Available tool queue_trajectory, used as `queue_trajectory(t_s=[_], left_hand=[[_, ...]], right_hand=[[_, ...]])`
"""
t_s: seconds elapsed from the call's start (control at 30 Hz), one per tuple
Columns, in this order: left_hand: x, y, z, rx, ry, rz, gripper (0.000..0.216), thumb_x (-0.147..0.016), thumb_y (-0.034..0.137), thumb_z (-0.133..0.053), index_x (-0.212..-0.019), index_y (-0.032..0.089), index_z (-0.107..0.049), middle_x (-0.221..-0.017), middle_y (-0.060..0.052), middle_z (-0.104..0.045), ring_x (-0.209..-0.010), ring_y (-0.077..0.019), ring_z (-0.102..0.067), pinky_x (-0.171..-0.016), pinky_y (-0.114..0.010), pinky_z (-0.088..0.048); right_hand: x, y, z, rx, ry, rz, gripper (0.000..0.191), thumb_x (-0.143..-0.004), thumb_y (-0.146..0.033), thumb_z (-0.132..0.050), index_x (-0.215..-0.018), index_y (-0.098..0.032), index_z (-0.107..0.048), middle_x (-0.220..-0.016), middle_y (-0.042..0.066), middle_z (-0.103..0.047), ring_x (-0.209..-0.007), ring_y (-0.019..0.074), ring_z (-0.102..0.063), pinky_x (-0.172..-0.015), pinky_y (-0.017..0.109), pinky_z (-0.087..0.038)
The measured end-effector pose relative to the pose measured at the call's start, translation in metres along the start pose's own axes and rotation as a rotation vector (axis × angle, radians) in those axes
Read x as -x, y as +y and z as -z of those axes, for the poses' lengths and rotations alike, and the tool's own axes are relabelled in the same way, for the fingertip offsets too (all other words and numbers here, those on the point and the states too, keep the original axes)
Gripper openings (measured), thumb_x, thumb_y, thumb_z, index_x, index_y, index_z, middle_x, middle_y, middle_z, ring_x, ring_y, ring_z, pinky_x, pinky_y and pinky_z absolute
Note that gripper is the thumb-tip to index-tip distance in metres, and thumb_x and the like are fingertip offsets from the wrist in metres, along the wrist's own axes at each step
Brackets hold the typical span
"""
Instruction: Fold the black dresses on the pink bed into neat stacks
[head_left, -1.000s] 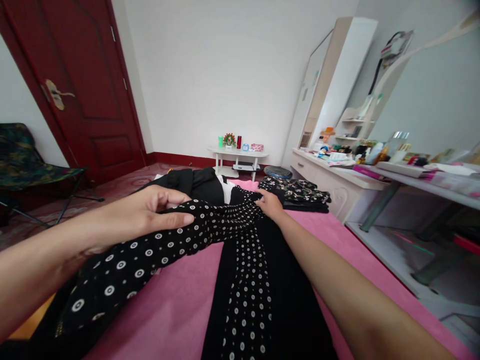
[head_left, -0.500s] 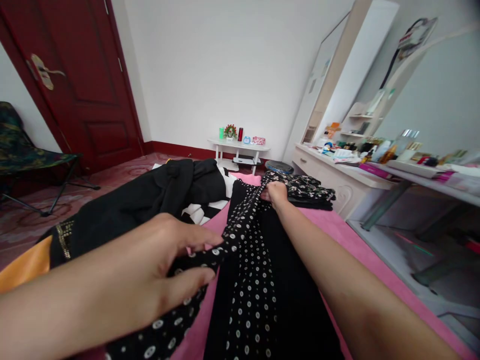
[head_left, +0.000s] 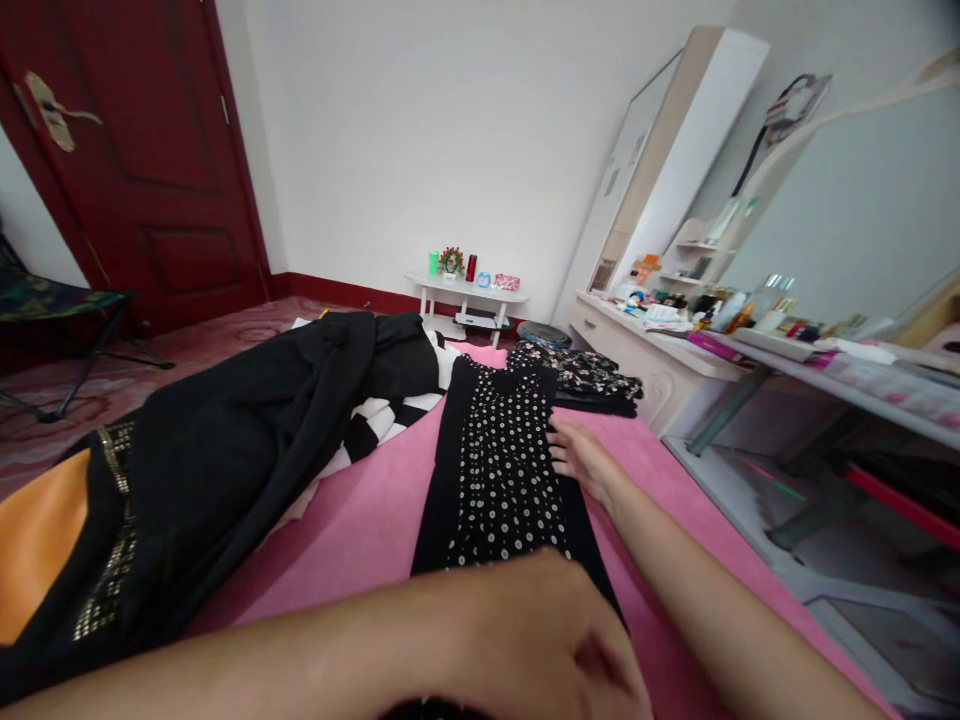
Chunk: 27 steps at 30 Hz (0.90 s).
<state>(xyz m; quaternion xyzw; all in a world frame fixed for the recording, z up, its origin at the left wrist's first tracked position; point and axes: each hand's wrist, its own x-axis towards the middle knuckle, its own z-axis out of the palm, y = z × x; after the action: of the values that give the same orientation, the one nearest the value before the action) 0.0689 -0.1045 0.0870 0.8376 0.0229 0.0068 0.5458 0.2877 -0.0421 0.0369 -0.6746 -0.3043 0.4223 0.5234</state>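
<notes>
A black garment with white ring-like dots (head_left: 510,460) lies lengthwise on the pink bed cover, its dotted panel spread over plain black cloth. At the near end, my left hand (head_left: 555,630) reaches across it, fingers curled down in a closed grip at the cloth. Its fingertips are partly cut off by the frame's bottom edge, and some dotted cloth shows beneath the wrist. Along the garment's right edge my right hand (head_left: 581,455) rests with fingers stretched out, touching the black cloth.
Left of the garment lies a heap of black clothing (head_left: 247,430) with gold studs and an orange part. Folded floral clothes (head_left: 585,372) sit at the far right of the pink cover (head_left: 337,530). A cluttered dressing table (head_left: 675,340) stands to the right.
My left hand has swung right and nearer with the dotted cloth, which now lies flatter over the black part. My right hand has let go of the far end and come down the right edge.
</notes>
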Motion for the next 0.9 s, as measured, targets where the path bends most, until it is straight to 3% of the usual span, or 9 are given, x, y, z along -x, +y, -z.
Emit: queue_trajectory(t_s=[0.1, 0.2, 0.3, 0.37, 0.53, 0.7, 0.77, 0.8, 0.9], left_hand=[[-0.011, -0.032, 0.039, -0.217, 0.463, 0.038, 0.02, -0.08, 0.022, -0.052, -0.089, 0.02, -0.07, -0.078, -0.002, -0.07, -0.067, -0.0148, -0.063, -0.062, -0.026, -0.049], [-0.012, -0.067, 0.066, -0.401, 0.718, 0.043, 0.024, -0.078, 0.017, -0.055, -0.098, 0.019, -0.069, -0.098, -0.005, -0.068, -0.09, -0.0194, -0.061, -0.081, -0.031, -0.047], [-0.006, -0.089, 0.07, -0.475, 0.689, 0.025, 0.026, -0.078, 0.018, -0.059, -0.103, 0.021, -0.067, -0.106, -0.006, -0.066, -0.1, -0.0209, -0.058, -0.092, -0.034, -0.043], [-0.001, -0.09, 0.062, -0.538, 0.615, 0.003, 0.028, -0.078, 0.022, -0.062, -0.105, 0.022, -0.067, -0.108, -0.006, -0.064, -0.103, -0.022, -0.056, -0.095, -0.036, -0.041], [0.018, -0.061, 0.04, -0.645, 0.42, 0.016, 0.03, -0.072, 0.028, -0.07, -0.101, 0.021, -0.069, -0.105, -0.006, -0.064, -0.099, -0.0229, -0.057, -0.089, -0.034, -0.044], [0.024, -0.029, 0.04, -0.584, 0.187, 0.078, 0.02, -0.066, 0.03, -0.076, -0.084, 0.023, -0.074, -0.083, -0.002, -0.069, -0.076, -0.0191, -0.063, -0.07, -0.027, -0.047], [0.013, -0.03, 0.05, -0.513, 0.243, 0.11, 0.011, -0.072, 0.031, -0.07, -0.076, 0.022, -0.073, -0.072, -0.001, -0.069, -0.066, -0.0167, -0.062, -0.063, -0.026, -0.046], [0.006, -0.035, 0.057, -0.5, 0.34, 0.119, 0.012, -0.075, 0.031, -0.066, -0.076, 0.021, -0.073, -0.072, -0.001, -0.069, -0.066, -0.0166, -0.062, -0.064, -0.026, -0.046], [-0.02, -0.065, 0.082, -0.554, 0.794, 0.128, 0.021, -0.079, 0.029, -0.061, -0.095, 0.019, -0.07, -0.099, -0.007, -0.068, -0.092, -0.0223, -0.061, -0.083, -0.032, -0.045]], right_hand=[[0.05, 0.008, 0.004, 0.083, -0.188, -0.025, 0.054, -0.075, -0.038, -0.066, -0.123, -0.029, -0.044, -0.088, 0.0, -0.062, -0.065, 0.0124, -0.058, -0.056, 0.023, -0.047], [0.102, 0.011, 0.005, 0.147, -0.347, 0.033, 0.075, -0.069, -0.037, -0.073, -0.134, -0.037, -0.035, -0.108, 0.002, -0.061, -0.089, 0.0178, -0.06, -0.07, 0.029, -0.05], [0.143, 0.012, 0.006, 0.198, -0.499, 0.113, 0.07, -0.068, -0.037, -0.074, -0.131, -0.034, -0.044, -0.125, 0.002, -0.055, -0.11, 0.0216, -0.053, -0.09, 0.036, -0.046], [0.161, 0.013, 0.01, 0.269, -0.54, 0.104, 0.061, -0.068, -0.038, -0.074, -0.125, -0.033, -0.052, -0.124, 0.002, -0.055, -0.112, 0.0234, -0.051, -0.093, 0.038, -0.043], [0.183, 0.019, 0.023, 0.353, -0.535, -0.003, 0.04, -0.068, -0.046, -0.073, -0.104, -0.03, -0.066, -0.095, 0.001, -0.062, -0.087, 0.0198, -0.055, -0.071, 0.028, -0.046], [0.182, 0.025, 0.037, 0.348, -0.655, -0.056, 0.039, -0.065, -0.049, -0.074, -0.094, -0.024, -0.068, -0.069, -0.002, -0.053, -0.06, 0.0102, -0.05, -0.052, 0.02, -0.041], [0.173, 0.022, 0.042, 0.348, -0.787, -0.131, 0.042, -0.068, -0.05, -0.072, -0.098, -0.022, -0.066, -0.06, -0.005, -0.05, -0.049, 0.0081, -0.049, -0.046, 0.019, -0.041], [0.166, 0.019, 0.044, 0.359, -0.848, -0.177, 0.042, -0.07, -0.051, -0.07, -0.099, -0.021, -0.065, -0.058, -0.005, -0.051, -0.045, 0.0076, -0.05, -0.045, 0.019, -0.041], [0.131, 0.007, 0.049, 0.44, -0.822, -0.186, 0.041, -0.074, -0.053, -0.064, -0.092, -0.015, -0.066, -0.061, 0.0, -0.062, -0.041, 0.0075, -0.053, -0.044, 0.019, -0.043]])
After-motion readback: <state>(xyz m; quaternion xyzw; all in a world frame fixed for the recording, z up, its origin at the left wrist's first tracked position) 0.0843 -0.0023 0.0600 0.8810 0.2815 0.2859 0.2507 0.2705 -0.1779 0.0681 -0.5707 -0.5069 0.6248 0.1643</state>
